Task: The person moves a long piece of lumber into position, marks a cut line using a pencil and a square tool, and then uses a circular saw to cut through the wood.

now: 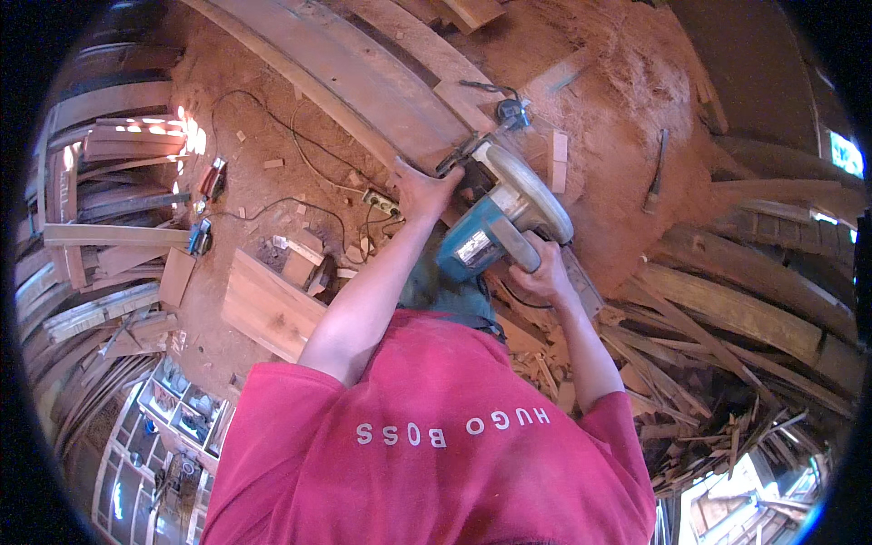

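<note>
A blue circular saw (477,238) with a pale metal blade guard (527,186) stands at the near end of a long, wide wooden board (363,68). My right hand (543,272) is wrapped round the saw's rear handle. At the board's near end, my left hand (422,193) grips its edge, thumb and fingers apart, close beside the saw's front. The saw's body partly hides the board's end, and the blade itself cannot be seen.
Sawdust covers the ground. A power strip (381,202) and loose cords lie left of my left arm. Another blue tool (200,236) and a red one (213,177) lie further left. A wide plank (272,304) is near my left elbow; stacked timber (754,309) lines the right.
</note>
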